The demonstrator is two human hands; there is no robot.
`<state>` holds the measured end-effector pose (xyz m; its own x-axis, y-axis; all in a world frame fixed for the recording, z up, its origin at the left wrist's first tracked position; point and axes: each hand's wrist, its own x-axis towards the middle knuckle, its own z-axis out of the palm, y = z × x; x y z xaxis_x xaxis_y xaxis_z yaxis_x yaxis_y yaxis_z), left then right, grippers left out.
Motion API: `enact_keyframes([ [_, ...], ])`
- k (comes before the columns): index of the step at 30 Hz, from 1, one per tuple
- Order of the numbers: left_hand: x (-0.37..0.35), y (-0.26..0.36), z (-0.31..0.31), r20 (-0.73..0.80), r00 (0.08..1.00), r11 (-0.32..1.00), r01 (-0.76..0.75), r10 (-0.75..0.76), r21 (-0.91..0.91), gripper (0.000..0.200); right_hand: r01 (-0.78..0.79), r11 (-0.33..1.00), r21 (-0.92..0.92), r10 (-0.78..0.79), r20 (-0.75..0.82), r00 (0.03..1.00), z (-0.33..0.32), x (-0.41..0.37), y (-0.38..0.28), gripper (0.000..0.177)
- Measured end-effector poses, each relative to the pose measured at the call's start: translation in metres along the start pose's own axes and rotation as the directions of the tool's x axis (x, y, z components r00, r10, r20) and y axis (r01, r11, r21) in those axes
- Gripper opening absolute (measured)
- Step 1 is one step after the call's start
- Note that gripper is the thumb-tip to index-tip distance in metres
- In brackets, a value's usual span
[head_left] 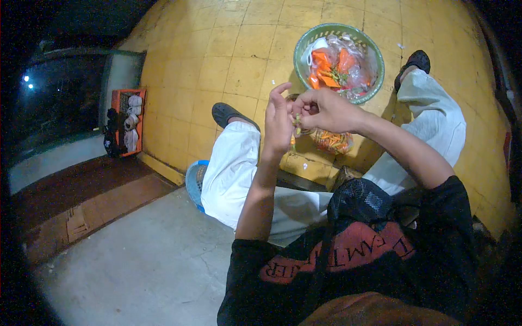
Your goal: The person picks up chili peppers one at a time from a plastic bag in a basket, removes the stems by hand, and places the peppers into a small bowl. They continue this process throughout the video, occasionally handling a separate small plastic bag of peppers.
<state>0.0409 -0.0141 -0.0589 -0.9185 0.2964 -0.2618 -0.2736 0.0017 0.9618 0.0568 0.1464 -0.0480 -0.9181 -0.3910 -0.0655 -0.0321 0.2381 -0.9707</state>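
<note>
My left hand [278, 122] is raised in front of my lap, its upper fingers partly stretched and its lower part closed around small green chilies [297, 126]. From the other side my right hand [333, 111] meets it, with thumb and fingers pinched at the same green chilies. Just below my right hand a clear plastic bag [334, 142] of orange and green chilies rests on the floor, partly covered by the hand. Some of what lies behind my fingers is hidden.
Beyond my hands stands a green plastic basket [379, 81] holding plastic bags, orange pieces and green stems. My shod feet rest on the yellow tiled floor [239, 60]. A blue-rimmed container [194, 182] is beside my left leg, and an orange crate [129, 122] with shoes stands left.
</note>
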Motion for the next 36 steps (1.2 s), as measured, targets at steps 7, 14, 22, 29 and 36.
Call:
enact_keyframes([
  [7,-0.003,0.007,-0.012,0.197,0.980,0.998,0.023,-0.012,-0.054,0.052,-0.071,0.979,0.189,0.110,-0.205,0.973,-0.016,0.008,0.006,0.015],
  [14,-0.002,0.000,-0.006,0.162,0.980,0.989,-0.127,0.113,0.074,0.017,-0.071,0.992,0.108,0.096,-0.244,0.965,-0.028,0.008,0.003,0.028],
  [22,-0.006,0.006,-0.007,0.266,0.964,0.990,-0.048,0.011,0.135,0.028,0.184,0.832,-0.523,-0.434,-0.407,0.804,-0.018,0.011,0.012,0.028],
  [29,0.004,-0.004,-0.043,0.070,0.998,0.641,-0.054,0.000,0.766,0.035,-0.128,0.577,-0.807,-0.231,-0.311,0.922,-0.042,0.010,0.031,0.022],
  [36,0.008,-0.013,-0.045,0.049,0.993,0.525,-0.099,0.110,0.845,0.035,0.166,0.874,-0.456,-0.155,0.062,0.986,-0.011,0.001,0.010,0.020],
])
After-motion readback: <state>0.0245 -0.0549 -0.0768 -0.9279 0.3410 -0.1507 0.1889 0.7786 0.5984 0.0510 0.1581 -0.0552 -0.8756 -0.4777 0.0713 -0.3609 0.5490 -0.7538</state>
